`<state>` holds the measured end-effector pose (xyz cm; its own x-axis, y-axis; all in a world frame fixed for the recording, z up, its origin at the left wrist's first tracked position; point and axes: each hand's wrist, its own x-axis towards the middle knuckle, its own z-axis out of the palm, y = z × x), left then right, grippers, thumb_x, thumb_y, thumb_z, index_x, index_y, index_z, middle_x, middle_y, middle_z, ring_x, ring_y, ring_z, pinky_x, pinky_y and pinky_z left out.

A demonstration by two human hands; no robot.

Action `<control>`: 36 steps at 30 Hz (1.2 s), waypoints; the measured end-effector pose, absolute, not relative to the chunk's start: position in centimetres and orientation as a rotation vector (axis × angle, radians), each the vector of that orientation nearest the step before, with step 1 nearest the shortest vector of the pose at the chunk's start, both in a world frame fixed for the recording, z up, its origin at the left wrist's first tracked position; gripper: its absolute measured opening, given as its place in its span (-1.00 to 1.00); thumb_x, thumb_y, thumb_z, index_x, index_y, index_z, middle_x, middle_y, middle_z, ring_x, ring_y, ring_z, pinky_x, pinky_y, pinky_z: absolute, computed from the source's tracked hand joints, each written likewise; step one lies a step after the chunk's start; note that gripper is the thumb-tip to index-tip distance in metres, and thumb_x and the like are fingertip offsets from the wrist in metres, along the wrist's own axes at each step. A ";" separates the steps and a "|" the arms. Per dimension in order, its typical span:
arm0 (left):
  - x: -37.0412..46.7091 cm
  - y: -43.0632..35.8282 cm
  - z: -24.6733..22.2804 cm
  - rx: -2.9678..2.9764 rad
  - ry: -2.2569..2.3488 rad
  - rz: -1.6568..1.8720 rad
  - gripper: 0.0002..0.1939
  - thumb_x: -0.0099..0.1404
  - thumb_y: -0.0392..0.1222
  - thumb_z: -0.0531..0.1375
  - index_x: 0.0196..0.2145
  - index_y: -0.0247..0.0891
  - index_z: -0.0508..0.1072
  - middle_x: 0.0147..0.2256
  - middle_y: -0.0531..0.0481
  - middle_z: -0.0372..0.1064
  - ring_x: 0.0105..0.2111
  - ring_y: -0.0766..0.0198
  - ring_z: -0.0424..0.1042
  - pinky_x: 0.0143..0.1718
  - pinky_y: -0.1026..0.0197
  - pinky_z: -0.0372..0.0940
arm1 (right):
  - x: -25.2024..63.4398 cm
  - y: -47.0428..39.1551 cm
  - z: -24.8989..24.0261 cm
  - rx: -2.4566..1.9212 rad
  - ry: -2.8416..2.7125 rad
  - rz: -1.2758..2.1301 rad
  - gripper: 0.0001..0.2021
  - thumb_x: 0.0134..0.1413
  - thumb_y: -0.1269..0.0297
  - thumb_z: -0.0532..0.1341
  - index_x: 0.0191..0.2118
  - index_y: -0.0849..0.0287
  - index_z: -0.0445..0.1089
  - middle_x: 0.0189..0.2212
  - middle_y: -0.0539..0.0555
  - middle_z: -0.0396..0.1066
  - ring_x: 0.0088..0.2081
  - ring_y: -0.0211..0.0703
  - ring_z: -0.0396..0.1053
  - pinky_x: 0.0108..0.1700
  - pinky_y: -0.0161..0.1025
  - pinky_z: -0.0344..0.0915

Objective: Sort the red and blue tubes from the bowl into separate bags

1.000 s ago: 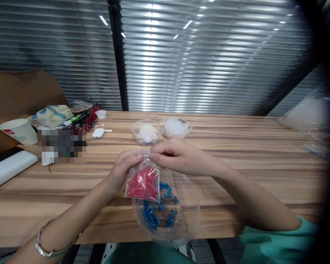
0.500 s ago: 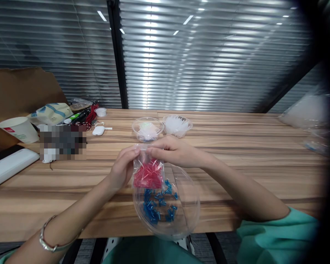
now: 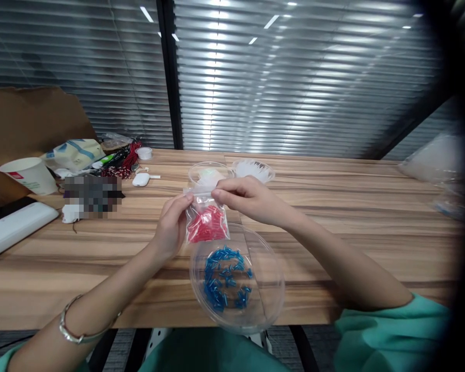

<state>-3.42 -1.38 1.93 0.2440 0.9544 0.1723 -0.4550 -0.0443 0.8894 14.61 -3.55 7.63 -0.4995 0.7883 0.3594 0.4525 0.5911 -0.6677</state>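
Note:
A clear plastic bag of small red pieces (image 3: 208, 224) hangs upright between my two hands, just above the far rim of a round clear bowl. My left hand (image 3: 173, 223) pinches the bag's top left corner. At the top right, my right hand (image 3: 248, 199) grips the bag's edge between thumb and fingers. Small blue tube-like pieces (image 3: 216, 294) lie scattered on the bottom of the clear bowl (image 3: 273, 279), mostly toward its left side.
Behind the bag stand a clear dish (image 3: 201, 168) and a second dish with white pieces (image 3: 253, 169). At left are a paper cup (image 3: 31, 176), a white case (image 3: 141, 180), red cords (image 3: 130, 157) and a long white object (image 3: 19, 227). Plastic bags (image 3: 430, 157) lie far right.
Both hands have lifted the red bag up and away from the bowl, uncovering more blue pieces. My right hand's fingers have shifted toward the bag's right corner.

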 end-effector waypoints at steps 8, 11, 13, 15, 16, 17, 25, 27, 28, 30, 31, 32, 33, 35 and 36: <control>-3.4 -0.7 0.8 1.326 0.600 1.113 -0.69 0.21 0.04 0.31 -0.22 -0.25 0.59 -0.25 -0.06 0.54 -0.24 0.24 0.45 -0.15 0.26 0.31 | 15.5 -2.0 6.7 -1.043 -2.042 0.565 -0.62 0.33 0.12 0.07 -0.49 0.23 0.26 -0.57 -0.09 0.12 -0.49 -0.35 0.10 -0.41 -0.32 0.01; -3.3 -0.4 0.4 1.422 0.698 1.099 -0.76 0.21 -0.08 0.33 -0.21 -0.25 0.60 -0.21 -0.06 0.55 -0.22 0.24 0.46 -0.12 0.26 0.30 | 15.8 -1.7 6.4 -1.067 -2.082 0.643 -0.62 0.33 0.09 0.07 -0.47 0.22 0.25 -0.59 -0.11 0.15 -0.52 -0.37 0.12 -0.43 -0.34 0.03; -3.2 -0.2 0.2 1.385 0.733 1.103 -0.78 0.21 -0.13 0.34 -0.21 -0.27 0.60 -0.18 -0.08 0.55 -0.19 0.23 0.47 -0.09 0.25 0.30 | 15.9 -1.6 6.1 -1.086 -2.121 0.765 -0.67 0.32 0.07 0.08 -0.38 0.21 0.28 -0.59 -0.12 0.19 -0.54 -0.38 0.13 -0.45 -0.36 0.06; -3.0 -0.1 0.1 1.350 0.744 1.095 -0.78 0.20 -0.16 0.33 -0.20 -0.30 0.60 -0.15 -0.11 0.55 -0.16 0.22 0.47 -0.06 0.24 0.30 | 16.0 -1.4 5.7 -1.114 -2.148 0.823 -0.71 0.30 0.07 0.11 -0.31 0.20 0.30 -0.59 -0.12 0.23 -0.54 -0.38 0.15 -0.47 -0.38 0.06; -2.9 -0.1 0.0 1.336 0.749 1.092 -0.77 0.21 -0.18 0.33 -0.18 -0.31 0.58 -0.13 -0.12 0.54 -0.15 0.22 0.47 -0.05 0.24 0.30 | 16.1 -1.2 5.5 -1.123 -2.163 0.814 -0.71 0.29 0.08 0.12 -0.33 0.21 0.31 -0.59 -0.11 0.24 -0.54 -0.38 0.15 -0.47 -0.38 0.06; -2.8 -0.1 0.0 1.312 0.763 1.097 -0.75 0.21 -0.19 0.33 -0.15 -0.30 0.57 -0.11 -0.12 0.53 -0.13 0.22 0.47 -0.04 0.24 0.30 | 16.2 -0.9 5.2 -1.124 -2.151 0.789 -0.71 0.26 0.09 0.15 -0.37 0.22 0.32 -0.59 -0.10 0.25 -0.53 -0.37 0.16 -0.48 -0.38 0.06; -3.5 0.4 0.1 0.989 0.898 1.201 -0.76 0.21 -0.15 0.29 -0.17 -0.23 0.42 -0.09 -0.04 0.44 -0.16 0.30 0.43 -0.13 0.26 0.29 | 18.7 2.9 3.2 -1.129 -1.439 0.252 -0.63 0.36 0.13 -0.09 0.12 0.16 0.24 -0.24 0.09 0.31 -0.39 -0.25 0.23 -0.31 -0.27 0.22; -3.7 0.5 0.2 0.912 0.886 1.195 -0.78 0.17 -0.21 0.30 -0.21 -0.23 0.42 -0.11 -0.01 0.43 -0.17 0.31 0.43 -0.14 0.26 0.30 | 19.3 3.6 2.3 -1.204 -1.450 0.075 -0.59 0.35 0.25 -0.14 0.19 0.13 0.23 -0.10 0.17 0.32 -0.18 -0.16 0.30 -0.15 -0.22 0.25; -3.7 0.5 0.2 0.877 0.884 1.183 -0.79 0.16 -0.24 0.30 -0.23 -0.24 0.42 -0.13 0.00 0.43 -0.19 0.32 0.44 -0.16 0.27 0.31 | 19.5 4.0 1.8 -1.273 -1.526 -0.010 -0.55 0.31 0.35 -0.16 0.21 0.11 0.25 -0.03 0.20 0.32 -0.05 -0.11 0.30 -0.05 -0.18 0.25; -3.7 0.6 0.1 0.814 0.891 1.143 -0.83 0.16 -0.31 0.28 -0.25 -0.26 0.43 -0.17 -0.01 0.44 -0.23 0.33 0.45 -0.20 0.28 0.33 | 19.6 4.5 0.8 -1.348 -1.685 -0.027 -0.52 0.16 0.52 -0.07 0.04 0.09 0.46 -0.03 0.18 0.37 0.03 -0.04 0.27 0.09 -0.08 0.18; -3.6 0.6 0.0 0.783 0.898 1.119 -0.85 0.16 -0.34 0.26 -0.26 -0.27 0.43 -0.19 -0.02 0.44 -0.26 0.34 0.46 -0.22 0.28 0.34 | 19.6 4.8 0.3 -1.379 -1.757 -0.011 -0.53 0.08 0.56 -0.02 -0.06 0.08 0.53 -0.05 0.16 0.40 0.02 -0.01 0.28 0.13 -0.03 0.14; -3.6 0.7 -0.1 0.752 0.906 1.095 -0.86 0.17 -0.36 0.24 -0.27 -0.27 0.42 -0.21 -0.02 0.44 -0.28 0.34 0.47 -0.23 0.28 0.36 | 19.5 4.9 0.1 -1.403 -1.806 0.003 -0.53 0.03 0.58 0.01 -0.10 0.08 0.56 -0.05 0.16 0.41 0.03 0.00 0.28 0.16 -0.01 0.12; -3.6 0.8 -0.3 0.721 0.912 1.071 -0.86 0.18 -0.38 0.23 -0.27 -0.28 0.42 -0.22 -0.02 0.44 -0.29 0.35 0.47 -0.24 0.27 0.37 | 19.6 5.1 -0.1 -1.426 -1.841 0.006 -0.53 0.02 0.59 0.02 -0.11 0.07 0.57 -0.04 0.15 0.41 0.04 0.01 0.27 0.17 -0.01 0.11; -3.6 0.9 -0.6 0.667 0.919 1.027 -0.86 0.18 -0.41 0.21 -0.28 -0.28 0.41 -0.22 -0.01 0.43 -0.31 0.37 0.48 -0.24 0.27 0.39 | 19.9 5.2 0.3 -1.471 -1.874 -0.009 -0.54 0.07 0.57 0.01 -0.09 0.07 0.57 0.00 0.13 0.40 0.08 0.01 0.24 0.19 -0.04 0.10; -3.7 1.0 -0.6 0.648 0.920 1.009 -0.86 0.19 -0.42 0.21 -0.28 -0.28 0.41 -0.23 0.00 0.43 -0.32 0.37 0.48 -0.24 0.27 0.39 | 20.3 5.2 0.6 -1.494 -1.879 -0.020 -0.56 0.11 0.55 0.00 -0.09 0.08 0.56 0.00 0.12 0.40 0.09 0.00 0.23 0.20 -0.05 0.09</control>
